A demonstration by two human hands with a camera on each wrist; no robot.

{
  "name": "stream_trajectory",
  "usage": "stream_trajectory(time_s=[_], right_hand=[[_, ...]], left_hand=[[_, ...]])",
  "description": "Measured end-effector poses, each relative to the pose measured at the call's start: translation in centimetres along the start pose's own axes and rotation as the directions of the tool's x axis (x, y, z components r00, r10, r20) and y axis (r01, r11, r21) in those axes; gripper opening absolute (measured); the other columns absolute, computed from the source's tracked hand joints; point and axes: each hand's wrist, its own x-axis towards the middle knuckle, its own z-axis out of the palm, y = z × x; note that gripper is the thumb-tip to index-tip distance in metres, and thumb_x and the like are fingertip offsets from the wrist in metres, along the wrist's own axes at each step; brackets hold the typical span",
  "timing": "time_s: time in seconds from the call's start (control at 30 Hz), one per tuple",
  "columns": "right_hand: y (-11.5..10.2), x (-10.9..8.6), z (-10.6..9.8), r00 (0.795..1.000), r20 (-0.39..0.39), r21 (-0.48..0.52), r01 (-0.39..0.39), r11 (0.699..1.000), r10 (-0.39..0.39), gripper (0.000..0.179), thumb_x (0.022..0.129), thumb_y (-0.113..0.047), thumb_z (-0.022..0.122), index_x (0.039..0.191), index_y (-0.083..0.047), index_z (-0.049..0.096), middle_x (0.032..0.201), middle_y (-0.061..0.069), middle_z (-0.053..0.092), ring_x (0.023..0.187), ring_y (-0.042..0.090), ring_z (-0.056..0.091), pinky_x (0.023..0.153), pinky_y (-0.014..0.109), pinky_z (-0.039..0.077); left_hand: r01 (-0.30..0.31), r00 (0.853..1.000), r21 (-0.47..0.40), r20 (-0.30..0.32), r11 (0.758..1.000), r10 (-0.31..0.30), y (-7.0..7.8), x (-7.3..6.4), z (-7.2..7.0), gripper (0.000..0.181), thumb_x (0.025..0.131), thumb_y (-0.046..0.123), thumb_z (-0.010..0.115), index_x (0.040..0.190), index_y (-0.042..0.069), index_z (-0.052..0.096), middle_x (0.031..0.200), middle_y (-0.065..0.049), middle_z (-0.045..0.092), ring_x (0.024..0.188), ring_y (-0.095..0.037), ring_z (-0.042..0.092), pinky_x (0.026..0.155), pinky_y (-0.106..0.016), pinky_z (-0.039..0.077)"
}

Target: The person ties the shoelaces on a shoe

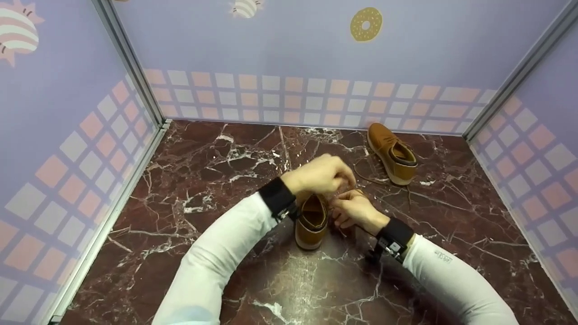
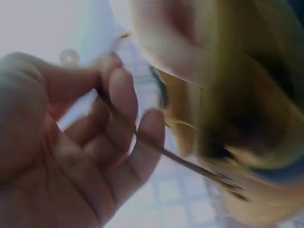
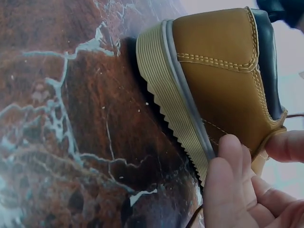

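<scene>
A tan leather shoe (image 1: 311, 228) with a dark collar lining stands on the floor between the two hands, its heel toward the camera. Above its front is my left hand (image 1: 323, 174). In the left wrist view, that hand (image 2: 90, 128) pinches a thin brown shoelace (image 2: 183, 161) between thumb and index finger, and the lace runs taut past the other fingers to the shoe (image 2: 259, 199). My right hand (image 1: 354, 208) is at the shoe's right side. Seen from the right wrist, its fingers (image 3: 230, 156) lie beside the upper, and thumb and fingers pinch lace close to the eyelets.
A second tan shoe (image 1: 392, 153) stands at the back right, toe toward the wall, with a loose lace (image 1: 372, 180) trailing on the floor. Dark red marbled floor (image 1: 216, 180) spreads around. Patterned panels (image 1: 289, 54) enclose the back and sides.
</scene>
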Motion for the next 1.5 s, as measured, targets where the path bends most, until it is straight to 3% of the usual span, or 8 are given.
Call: stream_trajectory(time_s=[0.17,0.37,0.5,0.6,0.8,1.1,1.33,1.5], right_hand=[[0.0,0.1,0.4,1.000,-0.018,0.037,0.007,0.999,-0.006,0.031,0.108,-0.023,0.071,0.104,0.007,0.076,0.070,0.001,0.074,0.057,0.012,0.074,0.056,0.030,0.066],[-0.5,0.1,0.5,0.996,-0.083,0.101,0.022,0.995,-0.014,0.019,0.104,-0.014,0.072,0.103,0.005,0.076,0.072,0.002,0.075,0.058,0.011,0.073,0.057,0.028,0.066],[-0.5,0.0,0.7,0.994,-0.104,0.206,0.058,0.977,-0.037,0.016,0.101,-0.012,0.061,0.093,-0.001,0.071,0.069,0.002,0.073,0.058,0.013,0.074,0.056,0.029,0.066],[-0.6,-0.1,1.0,0.988,-0.135,0.285,0.106,0.953,-0.070,0.018,0.101,-0.011,0.055,0.090,-0.005,0.068,0.072,0.002,0.075,0.060,0.015,0.075,0.057,0.030,0.066],[-1.2,-0.6,1.0,0.965,-0.202,0.353,0.233,0.906,-0.169,0.025,0.106,-0.010,0.049,0.088,-0.005,0.066,0.081,0.006,0.078,0.071,0.018,0.078,0.066,0.034,0.068],[-2.9,-1.3,1.1,0.924,-0.280,0.417,0.362,0.834,-0.261,0.042,0.118,-0.020,0.048,0.081,-0.010,0.064,0.083,0.003,0.079,0.071,0.016,0.076,0.061,0.028,0.063],[-4.5,-2.2,0.2,0.849,-0.320,0.278,0.508,0.816,-0.419,0.041,0.119,-0.016,0.045,0.085,-0.009,0.067,0.084,0.000,0.080,0.070,0.013,0.075,0.056,0.024,0.058],[-5.7,-2.6,-0.6,0.790,-0.332,0.136,0.581,0.802,-0.516,0.038,0.117,-0.011,0.048,0.091,0.001,0.072,0.085,-0.003,0.081,0.075,0.012,0.077,0.058,0.021,0.058]], left_hand=[[0.123,0.989,0.020,-0.089,0.992,-0.121,-1.2,0.1,0.0,0.026,0.107,0.009,0.072,0.131,0.004,0.082,0.127,-0.014,0.085,0.097,-0.027,0.081,0.093,-0.039,0.068],[0.192,0.968,-0.079,-0.151,0.978,-0.202,-2.8,-0.9,0.8,0.015,0.107,0.012,0.074,0.110,0.004,0.087,0.100,-0.011,0.088,0.089,-0.026,0.084,0.082,-0.034,0.066],[0.237,0.943,-0.269,-0.167,0.933,-0.288,-3.2,-1.0,1.4,0.020,0.111,0.014,0.070,0.110,-0.002,0.082,0.093,-0.015,0.086,0.068,-0.016,0.079,0.061,-0.022,0.061],[0.261,0.922,-0.374,-0.175,0.890,-0.344,-3.3,-1.2,1.6,0.024,0.113,0.017,0.068,0.109,-0.005,0.078,0.089,-0.017,0.085,0.060,-0.010,0.072,0.054,-0.020,0.060],[0.272,0.909,-0.436,-0.175,0.858,-0.377,-3.4,-1.5,1.7,0.030,0.115,0.021,0.067,0.105,-0.005,0.077,0.083,-0.016,0.083,0.056,-0.007,0.068,0.054,-0.024,0.062],[0.237,0.906,-0.444,-0.219,0.864,-0.362,-3.5,-1.7,1.7,0.023,0.113,0.018,0.070,0.103,0.000,0.079,0.081,-0.011,0.082,0.057,-0.006,0.067,0.053,-0.020,0.058],[0.225,0.910,-0.404,-0.238,0.887,-0.339,-3.6,-1.9,1.8,0.022,0.112,0.020,0.072,0.104,0.001,0.080,0.085,-0.013,0.083,0.059,-0.006,0.067,0.055,-0.019,0.057],[0.186,0.912,-0.331,-0.292,0.925,-0.288,-3.9,-1.9,1.8,0.022,0.110,0.024,0.074,0.107,0.005,0.084,0.093,-0.011,0.085,0.068,-0.004,0.065,0.065,-0.018,0.052]])
